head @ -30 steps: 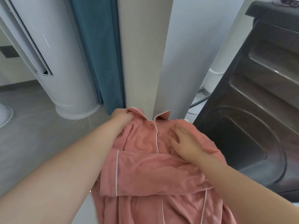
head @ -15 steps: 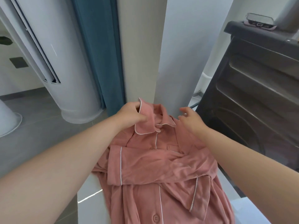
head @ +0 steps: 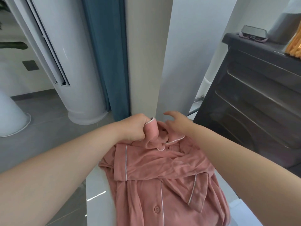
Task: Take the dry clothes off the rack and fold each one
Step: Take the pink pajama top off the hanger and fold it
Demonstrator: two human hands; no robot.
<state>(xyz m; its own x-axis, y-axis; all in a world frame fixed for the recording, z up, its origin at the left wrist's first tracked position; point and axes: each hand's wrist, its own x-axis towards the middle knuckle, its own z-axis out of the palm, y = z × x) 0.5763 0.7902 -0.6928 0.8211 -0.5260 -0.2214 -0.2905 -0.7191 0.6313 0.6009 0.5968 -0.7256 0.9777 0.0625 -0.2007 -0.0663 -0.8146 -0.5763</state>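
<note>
A pink pyjama shirt (head: 162, 180) with white piping and buttons lies face up on a white surface (head: 96, 201), its sleeves folded across the chest. My left hand (head: 135, 128) is closed on the left collar at the shirt's far end and bunches it upward. My right hand (head: 175, 121) hovers over the right side of the collar with its fingers spread, holding nothing. No drying rack is in view.
A dark cabinet (head: 254, 101) with ridged drawer fronts stands close on the right, with a small device (head: 253, 34) on top. Ahead are a white wall column (head: 146, 54), a teal curtain (head: 105, 54) and a white tower air conditioner (head: 68, 62) on grey floor.
My left hand has gathered the collar into its fist and pulled it up. My right hand lifted off the shirt front, moved to the collar and opened.
</note>
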